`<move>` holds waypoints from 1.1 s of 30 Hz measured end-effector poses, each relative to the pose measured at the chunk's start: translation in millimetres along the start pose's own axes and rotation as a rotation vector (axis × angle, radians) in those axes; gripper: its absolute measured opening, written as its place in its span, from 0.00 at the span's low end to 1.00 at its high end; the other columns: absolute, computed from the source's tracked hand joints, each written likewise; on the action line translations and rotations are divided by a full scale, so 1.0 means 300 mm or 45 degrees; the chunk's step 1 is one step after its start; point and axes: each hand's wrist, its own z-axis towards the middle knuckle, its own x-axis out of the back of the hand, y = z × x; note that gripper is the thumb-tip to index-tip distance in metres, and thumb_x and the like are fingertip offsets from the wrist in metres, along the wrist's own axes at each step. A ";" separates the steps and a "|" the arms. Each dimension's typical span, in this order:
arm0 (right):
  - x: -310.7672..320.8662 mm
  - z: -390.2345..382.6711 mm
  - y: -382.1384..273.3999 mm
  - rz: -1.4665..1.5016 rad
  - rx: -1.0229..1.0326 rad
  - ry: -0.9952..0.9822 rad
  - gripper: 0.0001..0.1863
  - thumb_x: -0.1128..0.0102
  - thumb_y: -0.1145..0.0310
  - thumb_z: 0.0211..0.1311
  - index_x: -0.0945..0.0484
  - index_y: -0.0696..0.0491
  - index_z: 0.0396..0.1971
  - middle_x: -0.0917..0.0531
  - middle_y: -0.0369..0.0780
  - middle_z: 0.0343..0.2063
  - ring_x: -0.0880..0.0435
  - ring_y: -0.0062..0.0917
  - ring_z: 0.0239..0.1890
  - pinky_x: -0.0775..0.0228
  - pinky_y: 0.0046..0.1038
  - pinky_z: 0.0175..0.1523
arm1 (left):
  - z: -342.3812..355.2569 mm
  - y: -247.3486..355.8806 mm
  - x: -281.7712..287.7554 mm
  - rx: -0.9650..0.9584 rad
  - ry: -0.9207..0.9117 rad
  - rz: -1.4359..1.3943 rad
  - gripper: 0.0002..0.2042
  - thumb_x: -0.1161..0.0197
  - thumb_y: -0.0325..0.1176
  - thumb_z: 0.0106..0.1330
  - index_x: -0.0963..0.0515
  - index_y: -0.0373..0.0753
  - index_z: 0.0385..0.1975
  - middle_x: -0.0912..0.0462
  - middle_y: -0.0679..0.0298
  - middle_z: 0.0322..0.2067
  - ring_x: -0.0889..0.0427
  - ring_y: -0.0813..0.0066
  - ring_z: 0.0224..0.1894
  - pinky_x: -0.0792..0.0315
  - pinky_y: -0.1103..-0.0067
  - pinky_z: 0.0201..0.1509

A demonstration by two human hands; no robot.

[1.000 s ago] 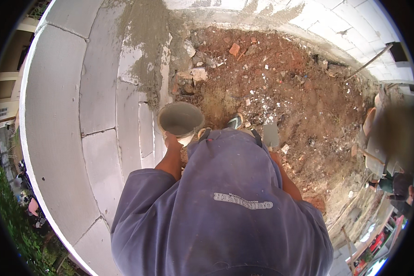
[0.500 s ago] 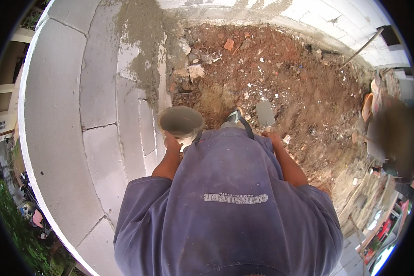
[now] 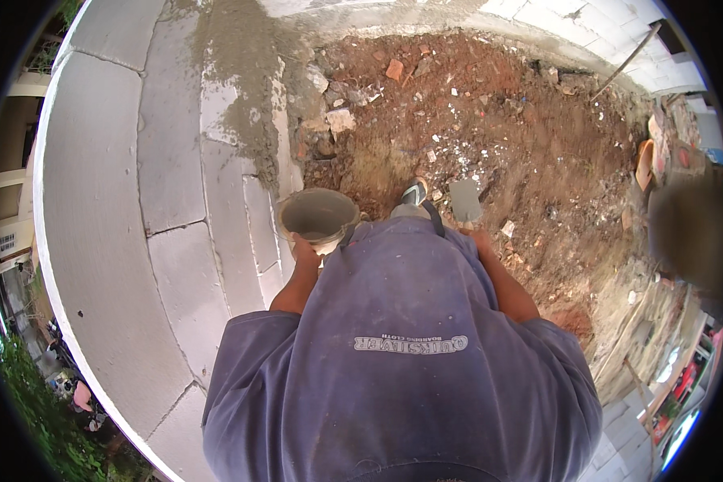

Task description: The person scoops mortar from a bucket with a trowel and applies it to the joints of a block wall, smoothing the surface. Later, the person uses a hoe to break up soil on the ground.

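My left hand (image 3: 304,248) grips the near side of a round bucket (image 3: 329,240) whose inside looks grey and smeared; how much it holds I cannot tell. The bucket is close against the block wall. On the other side of my body, my right hand (image 3: 478,238) is closed at the near end of a trowel (image 3: 464,201). Its flat, grey, rectangular blade points away from me over the soil, while my hand hides the handle. To my left, wet grey mortar (image 3: 245,88) covers part of the pale block wall (image 3: 173,189).
Reddish soil (image 3: 538,153) with rubble spreads ahead and to the right. A broken brick (image 3: 394,70) lies far off, with a pale stone chunk (image 3: 340,120) by the wall. A thin pole (image 3: 628,61) leans at the far right. A dark blurred shape (image 3: 693,233) covers the right edge.
The view has shifted slightly. My left hand stays on the bucket and my right hand stays at the trowel, both little moved.
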 end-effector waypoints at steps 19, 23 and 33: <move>-0.144 0.026 0.031 0.399 -0.250 0.112 0.17 0.40 0.48 0.55 0.13 0.38 0.40 0.13 0.46 0.30 0.13 0.42 0.33 0.22 0.39 0.40 | -0.175 0.069 -0.069 -0.068 -0.037 0.138 0.35 0.52 0.56 0.75 0.45 0.32 0.70 0.34 0.46 0.63 0.25 0.44 0.60 0.22 0.46 0.57; -0.186 0.044 0.041 0.536 -0.445 0.105 0.16 0.39 0.50 0.54 0.13 0.37 0.40 0.13 0.45 0.31 0.13 0.40 0.33 0.21 0.37 0.38 | -0.182 0.083 -0.081 -0.086 -0.050 0.195 0.35 0.53 0.55 0.75 0.45 0.31 0.69 0.33 0.46 0.63 0.25 0.44 0.60 0.22 0.47 0.57; -0.222 0.062 0.044 0.297 -0.091 0.056 0.15 0.40 0.52 0.56 0.14 0.39 0.40 0.14 0.47 0.30 0.12 0.40 0.34 0.23 0.40 0.38 | -0.209 0.094 -0.099 -0.077 0.018 0.248 0.36 0.51 0.57 0.74 0.44 0.32 0.69 0.31 0.48 0.61 0.23 0.47 0.57 0.20 0.50 0.55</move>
